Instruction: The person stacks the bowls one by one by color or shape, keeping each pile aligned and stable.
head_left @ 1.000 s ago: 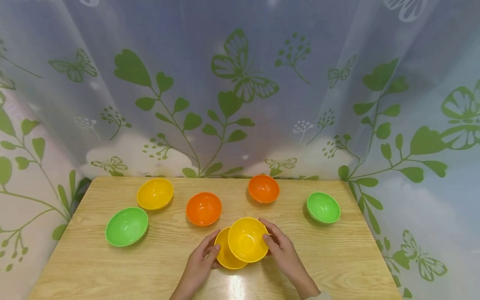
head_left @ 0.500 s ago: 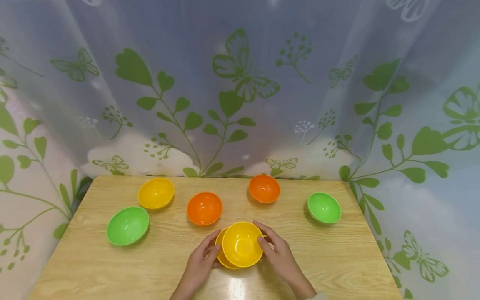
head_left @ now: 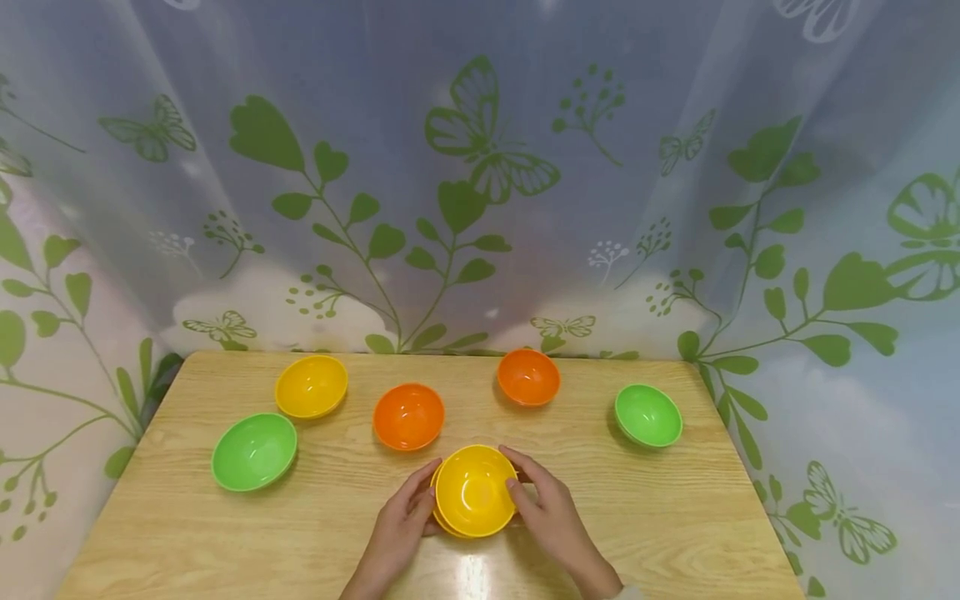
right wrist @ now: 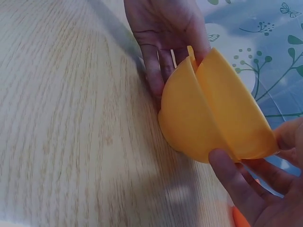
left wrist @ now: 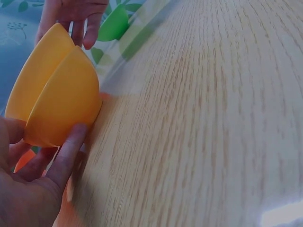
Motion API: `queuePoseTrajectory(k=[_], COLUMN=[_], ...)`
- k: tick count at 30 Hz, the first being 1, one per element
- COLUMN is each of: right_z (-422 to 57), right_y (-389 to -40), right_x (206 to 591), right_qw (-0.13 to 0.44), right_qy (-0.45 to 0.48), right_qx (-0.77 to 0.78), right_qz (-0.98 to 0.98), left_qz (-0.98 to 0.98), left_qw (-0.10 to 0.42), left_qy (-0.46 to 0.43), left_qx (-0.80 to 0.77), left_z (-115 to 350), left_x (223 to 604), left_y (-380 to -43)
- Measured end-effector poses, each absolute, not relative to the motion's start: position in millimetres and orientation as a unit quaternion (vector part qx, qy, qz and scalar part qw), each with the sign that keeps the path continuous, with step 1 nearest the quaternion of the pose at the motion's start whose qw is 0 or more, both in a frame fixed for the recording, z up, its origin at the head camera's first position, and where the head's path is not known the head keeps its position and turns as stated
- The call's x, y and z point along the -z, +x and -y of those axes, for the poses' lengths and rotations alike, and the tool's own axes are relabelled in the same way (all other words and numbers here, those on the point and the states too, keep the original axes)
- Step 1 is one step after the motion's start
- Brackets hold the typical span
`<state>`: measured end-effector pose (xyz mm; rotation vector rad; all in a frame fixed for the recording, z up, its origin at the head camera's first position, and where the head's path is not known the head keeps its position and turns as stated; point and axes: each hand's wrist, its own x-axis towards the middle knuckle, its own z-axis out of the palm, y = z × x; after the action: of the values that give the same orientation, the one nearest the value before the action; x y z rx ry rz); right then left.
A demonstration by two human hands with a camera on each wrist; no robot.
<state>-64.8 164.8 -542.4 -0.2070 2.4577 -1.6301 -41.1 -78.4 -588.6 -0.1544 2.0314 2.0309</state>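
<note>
Near the front of the table, two yellow bowls overlap, one sitting partway inside the other. My left hand grips the lower yellow bowl, thumb at its rim and a finger along its outer side. From the opposite side my right hand holds the upper yellow bowl by its rim, thumb over the edge. One right fingertip also lies against the lower bowl's wall in the right wrist view. Seen from the head, the upper bowl hides nearly all of the lower one.
On the wooden table stand a yellow bowl and a green bowl at left. Two orange bowls, one nearer and one farther, are around the middle. Another green bowl stands at right. A patterned curtain hangs behind.
My right hand has brought the upper yellow bowl left and slightly toward me, from beside the lower bowl to almost fully over it. The left hand has stayed about in place.
</note>
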Motion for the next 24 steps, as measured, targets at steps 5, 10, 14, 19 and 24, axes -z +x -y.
queuePoseTrajectory(k=[5,10,14,19,24], right_z=[-163,-161,-160,-160,-158], right_y=[-64,-63,-62,-62,-61], right_x=[545,547,550,553,555], right_qw=[0.089,0.078,0.078,0.076,0.07], right_qy=[-0.079,-0.083,-0.087,-0.099,-0.101], right_qx=[0.552,0.544,0.544,0.546,0.533], right_qz=[-0.825,-0.832,-0.831,-0.828,-0.837], left_qz=[-0.701,-0.706,-0.713,-0.72,-0.722], left_qw=[0.132,0.131,0.128,0.12,0.126], left_qy=[-0.055,-0.057,-0.062,-0.06,-0.061], left_qx=[-0.699,-0.694,-0.687,-0.68,-0.678], left_z=[78,77,77,77,77], left_x=[588,587,586,585,583], left_y=[-41,-41,-41,-41,-41])
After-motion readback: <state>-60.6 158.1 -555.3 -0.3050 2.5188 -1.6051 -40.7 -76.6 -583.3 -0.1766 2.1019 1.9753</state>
